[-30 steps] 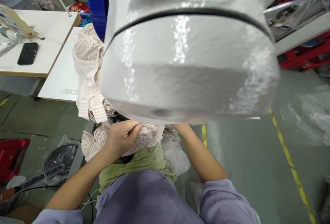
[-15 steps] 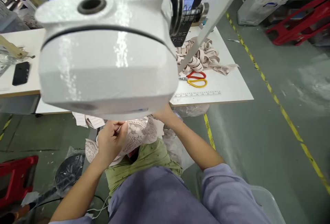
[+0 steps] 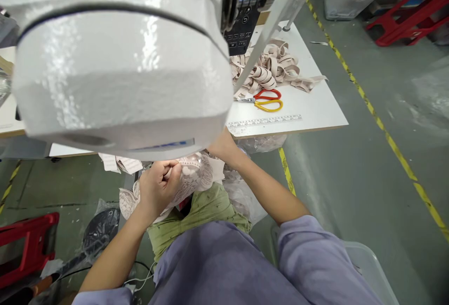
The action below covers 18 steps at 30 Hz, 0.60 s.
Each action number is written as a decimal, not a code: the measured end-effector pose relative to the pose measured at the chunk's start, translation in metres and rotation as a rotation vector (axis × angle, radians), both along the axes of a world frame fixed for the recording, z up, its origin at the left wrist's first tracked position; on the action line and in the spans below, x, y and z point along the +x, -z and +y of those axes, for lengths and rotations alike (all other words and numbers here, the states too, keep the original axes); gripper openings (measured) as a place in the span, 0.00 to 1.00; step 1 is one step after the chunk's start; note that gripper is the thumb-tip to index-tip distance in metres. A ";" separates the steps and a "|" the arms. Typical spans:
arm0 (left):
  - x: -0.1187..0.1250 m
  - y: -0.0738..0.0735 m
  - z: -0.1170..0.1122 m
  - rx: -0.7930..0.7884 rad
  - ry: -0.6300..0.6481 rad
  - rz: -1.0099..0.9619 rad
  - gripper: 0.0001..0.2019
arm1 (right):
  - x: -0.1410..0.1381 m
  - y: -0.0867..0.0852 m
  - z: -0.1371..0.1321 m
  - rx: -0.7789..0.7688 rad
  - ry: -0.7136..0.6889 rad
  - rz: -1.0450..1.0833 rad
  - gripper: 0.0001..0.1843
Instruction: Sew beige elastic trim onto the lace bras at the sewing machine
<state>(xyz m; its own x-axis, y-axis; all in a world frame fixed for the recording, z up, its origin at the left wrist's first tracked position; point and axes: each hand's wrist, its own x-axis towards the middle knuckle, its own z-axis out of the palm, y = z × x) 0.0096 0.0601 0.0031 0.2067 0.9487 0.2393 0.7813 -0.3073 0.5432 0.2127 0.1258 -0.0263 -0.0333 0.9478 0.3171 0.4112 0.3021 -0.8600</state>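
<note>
Lace garment (image 3: 192, 176) is at the near end of the sewing machine (image 3: 122, 76), pinched by the left hand (image 3: 159, 185); the right hand (image 3: 222, 146) hides its grip. Work seems underway; what remains is unclear. Right of the sewing machine: scissors (image 3: 257, 104), then beige strips (image 3: 280, 65).

I count two hands (image 3: 157, 187) (image 3: 223, 148); one held lace garment (image 3: 191, 181); one sewing machine (image 3: 122, 80); one pair of scissors (image 3: 257, 103); two red stools (image 3: 32, 244) (image 3: 407, 11).
</note>
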 end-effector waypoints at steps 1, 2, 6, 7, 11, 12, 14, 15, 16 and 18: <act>0.000 -0.001 0.000 -0.005 0.007 -0.002 0.07 | 0.000 0.000 0.000 0.000 0.000 -0.003 0.03; 0.001 -0.001 0.000 -0.006 0.014 -0.004 0.07 | 0.001 0.000 0.000 -0.002 0.000 -0.007 0.03; 0.000 0.000 0.000 -0.015 0.022 -0.008 0.08 | 0.002 0.000 0.000 -0.006 0.000 -0.006 0.05; -0.001 0.001 0.000 -0.016 0.014 -0.008 0.08 | 0.002 0.000 -0.001 -0.008 0.001 -0.002 0.06; -0.010 0.006 -0.002 -0.056 -0.019 -0.009 0.10 | 0.003 -0.001 -0.004 -0.017 0.002 0.019 0.06; -0.013 0.007 -0.002 -0.096 -0.013 -0.014 0.11 | 0.003 -0.001 -0.005 -0.019 0.001 0.025 0.05; -0.022 0.009 -0.001 -0.217 0.022 -0.024 0.13 | 0.002 -0.001 -0.005 -0.022 0.003 0.040 0.03; -0.028 0.010 -0.001 -0.285 0.049 -0.030 0.14 | 0.001 -0.001 -0.004 -0.023 0.007 0.048 0.02; -0.033 0.010 0.000 -0.344 0.079 -0.034 0.16 | -0.001 0.000 -0.004 -0.022 0.013 0.056 0.02; -0.041 0.012 0.002 -0.418 0.142 -0.038 0.18 | -0.005 0.000 -0.003 -0.025 0.034 0.078 0.03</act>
